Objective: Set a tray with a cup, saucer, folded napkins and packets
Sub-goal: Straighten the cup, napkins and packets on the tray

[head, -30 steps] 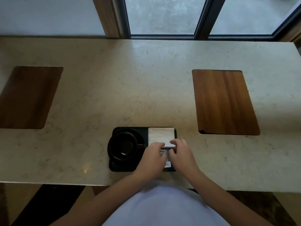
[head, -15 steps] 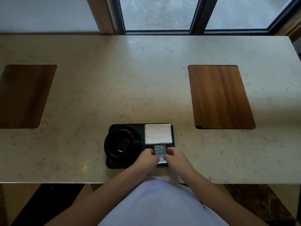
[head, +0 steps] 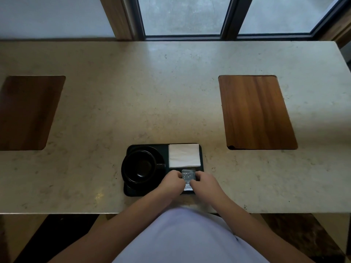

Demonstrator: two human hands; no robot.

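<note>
While both hands work at the lower centre of the frame, everything the task needs sits on the black tray (head: 133,190) near the front edge of the pale stone surface (head: 171,92). Starting at the left of the tray, the black cup (head: 139,166) stands on its saucer (head: 159,155), handle pointing right toward the napkins. Right of that, the folded white napkins (head: 184,155) fill the tray's upper right corner, lying flat and square to its edges. Just below them lie the packets (head: 188,176), a small greyish stack whose long axis runs up and down the frame, from the napkins toward the person. The left hand (head: 171,184) pinches the stack's left edge with curled fingers, and the right hand (head: 206,184) pinches its right edge in the same way, so the packets sit directly between the two, equally near each. Neither hand is clenched into a fist; both are closed lightly on the stack. Judging by this, the step in hand is squaring the packets in the tray's lower right corner, and any nudge would go along that up-down axis.
</note>
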